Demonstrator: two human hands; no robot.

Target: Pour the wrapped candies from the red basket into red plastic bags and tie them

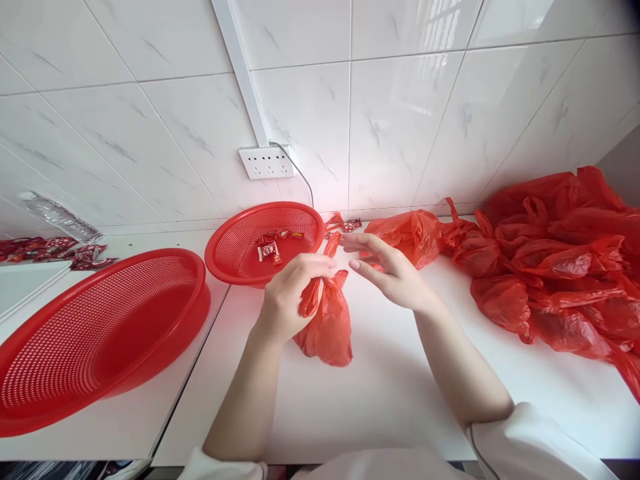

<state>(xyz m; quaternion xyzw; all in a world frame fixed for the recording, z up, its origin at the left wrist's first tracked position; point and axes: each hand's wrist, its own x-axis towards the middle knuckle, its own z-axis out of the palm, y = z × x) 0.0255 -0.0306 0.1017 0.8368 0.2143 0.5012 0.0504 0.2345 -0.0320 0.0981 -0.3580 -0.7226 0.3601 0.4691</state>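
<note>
My left hand (293,293) grips the gathered top of a red plastic bag (330,327), its fingers closed round the bunched handles. The bag hangs down from the hand, its lower part bulging just over or on the white table; I cannot tell whether it touches. What lies inside does not show through the plastic. To the right of the bag's top, my right hand (387,270) is open, with its fingers stretched toward the left hand and nothing in them. A loose handle end sticks up between the two hands.
A small red basket (220,250) holds several wrapped snacks (269,250). At left stands a larger red basket (197,280). More packets (45,250) and a plastic bottle (63,217) lie by the wall. Several red bags (560,267) are piled at right. A socket panel (267,163) is on the wall.
</note>
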